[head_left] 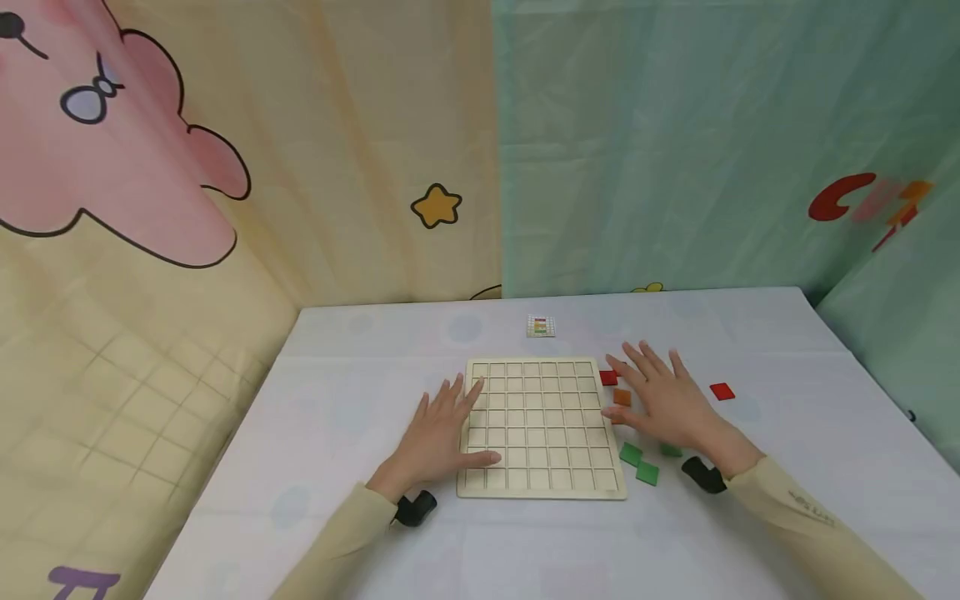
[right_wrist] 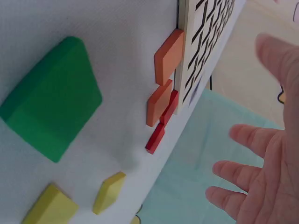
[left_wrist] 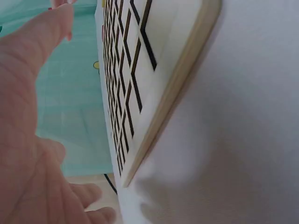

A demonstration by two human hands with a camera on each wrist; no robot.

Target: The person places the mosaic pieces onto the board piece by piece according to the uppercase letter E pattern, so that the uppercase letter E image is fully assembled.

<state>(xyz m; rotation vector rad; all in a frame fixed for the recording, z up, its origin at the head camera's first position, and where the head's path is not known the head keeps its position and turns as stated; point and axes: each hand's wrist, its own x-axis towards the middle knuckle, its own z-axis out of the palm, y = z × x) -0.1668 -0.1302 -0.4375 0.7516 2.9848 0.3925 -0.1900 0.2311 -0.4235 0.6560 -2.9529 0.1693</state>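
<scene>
Several tiles (head_left: 631, 453) right of the board (head_left: 540, 425), under a spread right hand (head_left: 671, 408).
Left hand (head_left: 431, 429) with fingers apart, over board's left edge. In the way: red tiles (head_left: 608, 377) and orange tiles (head_left: 622, 397) just beside board's right edge, green tiles (head_left: 647, 473) by its near right corner, yellow tiles (right_wrist: 110, 192) farther right, lone red tile (head_left: 722, 391) well apart. Card (head_left: 541, 326) beyond board's far edge. Wide stretches of table (head_left: 330, 383) left of board and in front; curtain (head_left: 652, 150) behind table's far edge.
</scene>
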